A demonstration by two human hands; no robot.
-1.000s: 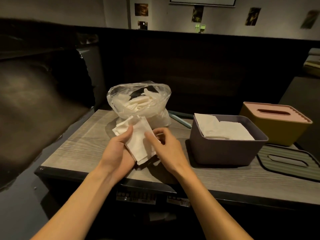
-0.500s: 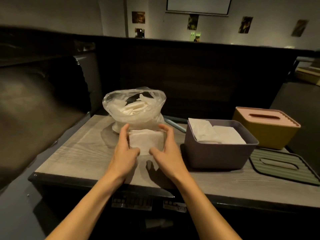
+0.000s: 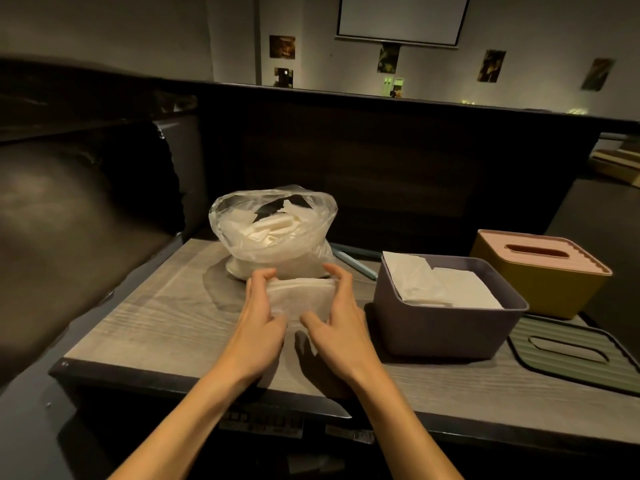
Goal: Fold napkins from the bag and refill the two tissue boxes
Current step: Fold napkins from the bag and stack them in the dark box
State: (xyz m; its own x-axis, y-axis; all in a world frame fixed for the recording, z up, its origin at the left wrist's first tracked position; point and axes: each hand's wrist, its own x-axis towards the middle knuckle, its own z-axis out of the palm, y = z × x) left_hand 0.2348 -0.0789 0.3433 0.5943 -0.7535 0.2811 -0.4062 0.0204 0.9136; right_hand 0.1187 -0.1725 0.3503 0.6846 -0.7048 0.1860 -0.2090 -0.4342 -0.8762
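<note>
Both hands (image 3: 263, 320) apparently around folded napkin (image 3: 299, 297)

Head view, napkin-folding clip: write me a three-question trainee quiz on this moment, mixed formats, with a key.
1. True or false: the yellow tissue box has its lid on.
2. What do the left hand and right hand hold between them?
A) folded napkin stack
B) green lid
C) plastic bag
3. Fill in: the open purple box contains ___.

Key: 1 true; 2 A; 3 napkins
</note>
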